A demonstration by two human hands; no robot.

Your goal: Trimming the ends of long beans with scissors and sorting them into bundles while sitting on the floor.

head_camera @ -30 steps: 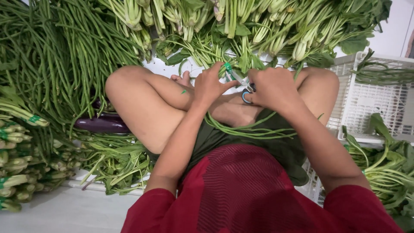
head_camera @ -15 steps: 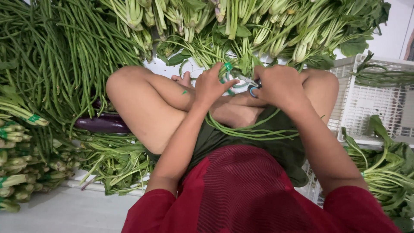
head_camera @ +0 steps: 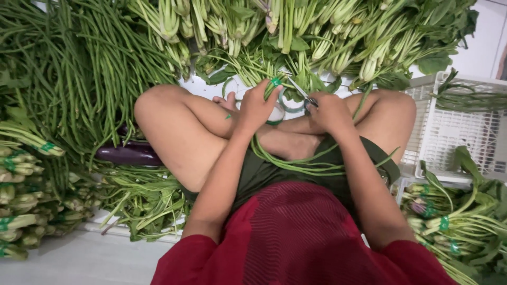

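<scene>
Bundling of greens looks part done: tied bunches w/ green bands (head_camera: 21, 211) lie at left and right, loose long beans (head_camera: 311, 166) rest across the lap, not yet tied. Left hand (head_camera: 259, 105) is closed around a bean bunch (head_camera: 266, 92) w/ green tape (head_camera: 275, 82) at its top, above the crossed legs. Right hand (head_camera: 327, 111) grips scissors (head_camera: 302, 92), blades pointing at the tape. Both forearms reach fwd, elbows bent.
</scene>
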